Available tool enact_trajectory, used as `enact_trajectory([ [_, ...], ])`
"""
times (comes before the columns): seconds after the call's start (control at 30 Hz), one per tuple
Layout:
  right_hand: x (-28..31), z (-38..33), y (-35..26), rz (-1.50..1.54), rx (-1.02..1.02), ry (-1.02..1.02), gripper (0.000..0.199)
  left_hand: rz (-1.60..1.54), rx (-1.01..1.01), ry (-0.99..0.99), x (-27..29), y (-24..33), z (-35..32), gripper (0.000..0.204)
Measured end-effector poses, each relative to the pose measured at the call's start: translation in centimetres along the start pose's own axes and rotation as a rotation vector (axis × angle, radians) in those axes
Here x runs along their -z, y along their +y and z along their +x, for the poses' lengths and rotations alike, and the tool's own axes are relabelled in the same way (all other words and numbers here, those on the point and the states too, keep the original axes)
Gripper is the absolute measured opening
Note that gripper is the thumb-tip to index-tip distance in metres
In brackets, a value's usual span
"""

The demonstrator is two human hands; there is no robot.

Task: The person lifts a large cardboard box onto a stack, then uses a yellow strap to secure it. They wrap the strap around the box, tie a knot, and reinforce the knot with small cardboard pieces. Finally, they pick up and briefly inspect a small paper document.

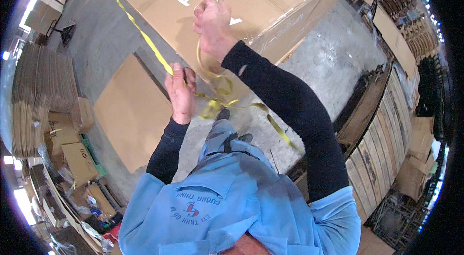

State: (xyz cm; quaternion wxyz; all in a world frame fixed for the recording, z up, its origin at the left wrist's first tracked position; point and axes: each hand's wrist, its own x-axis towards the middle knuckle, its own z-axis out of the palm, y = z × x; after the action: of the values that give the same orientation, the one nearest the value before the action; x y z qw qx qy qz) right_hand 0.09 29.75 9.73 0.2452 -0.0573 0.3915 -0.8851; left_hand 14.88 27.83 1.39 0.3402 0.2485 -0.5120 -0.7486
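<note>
On the floor (316, 69), cardboard (131, 112) lies near a carton (174, 25); left grip (180, 92) and right grip (215, 21) clasp yellow strap (142, 34).

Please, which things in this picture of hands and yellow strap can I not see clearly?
All in the head view:
- Far end of the large carton: cut off by the upper edge.
- Yellow strap inside the left hand and right hand: covered by the hands themselves.
- Small items near the open boxes, lower left: too small to identify.

Yel strap (155, 50), brn carton (266, 8), wht print (184, 0), blue shirt (237, 202), blk sleeves (302, 105)
</note>
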Motion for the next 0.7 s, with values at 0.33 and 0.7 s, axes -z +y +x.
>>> enact_trajectory([
  [0.33,0.3,-2.4,-2.9,0.172,-0.157,-0.047,0.027,0.381,-0.091,-0.148,-3.3,5.3,1.1,0.029],
  [0.7,1.9,-0.8,-2.7,0.066,-0.046,-0.261,0.026,0.156,-0.081,0.158,-5.2,3.6,-0.5,0.034],
])
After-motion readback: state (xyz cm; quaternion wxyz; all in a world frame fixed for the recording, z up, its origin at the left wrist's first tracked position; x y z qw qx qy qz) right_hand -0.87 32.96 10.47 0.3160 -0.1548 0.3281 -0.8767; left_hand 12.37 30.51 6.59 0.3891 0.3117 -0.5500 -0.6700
